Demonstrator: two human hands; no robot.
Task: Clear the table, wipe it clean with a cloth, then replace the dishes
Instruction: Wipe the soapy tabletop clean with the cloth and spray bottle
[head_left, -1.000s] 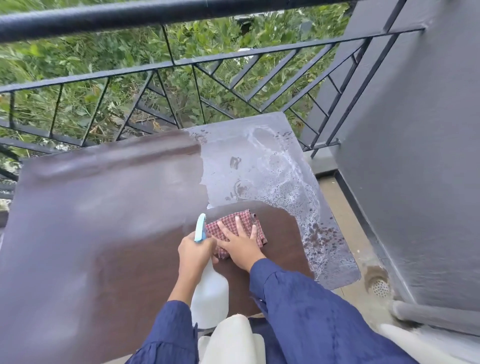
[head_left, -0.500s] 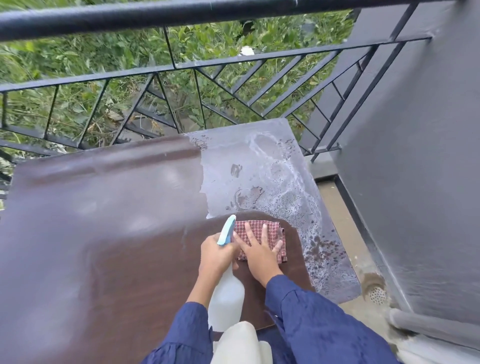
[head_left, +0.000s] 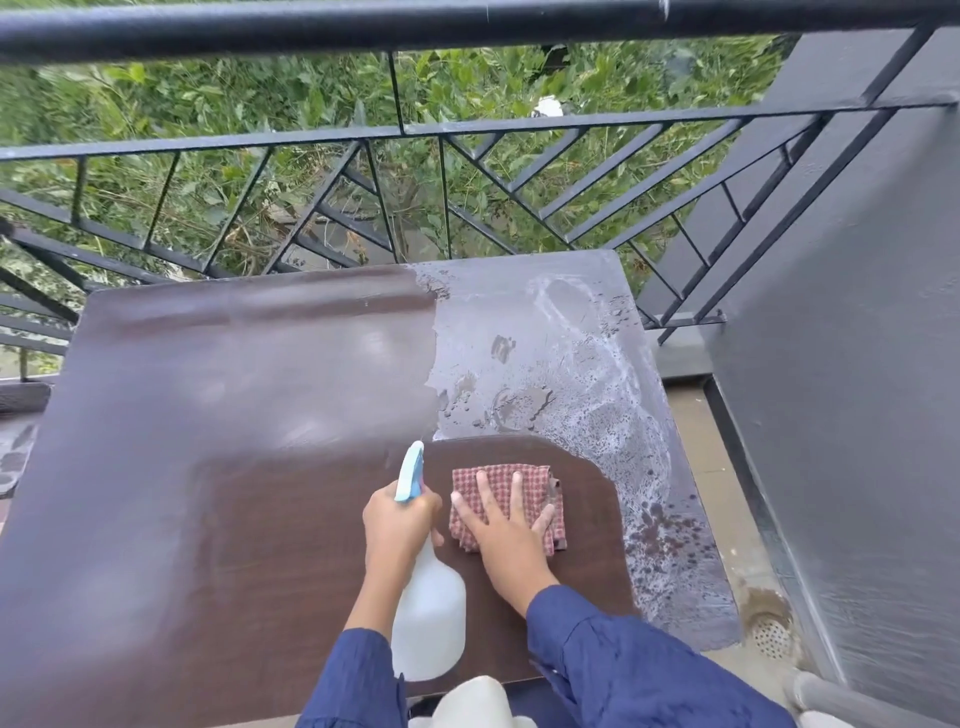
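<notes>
A dark brown table fills the view, with no dishes on it. Its right part is covered with grey soapy foam. My right hand lies flat, fingers spread, on a folded red-and-white checked cloth near the table's front right. My left hand grips the neck of a translucent white spray bottle with a light blue nozzle pointing away from me, just left of the cloth.
A black metal railing runs along the table's far edge, with green plants behind it. A grey wall stands at the right. A floor drain sits between table and wall.
My right hand has pushed the cloth to the right across the table's near part. My left hand with the spray bottle has shifted right alongside it.
</notes>
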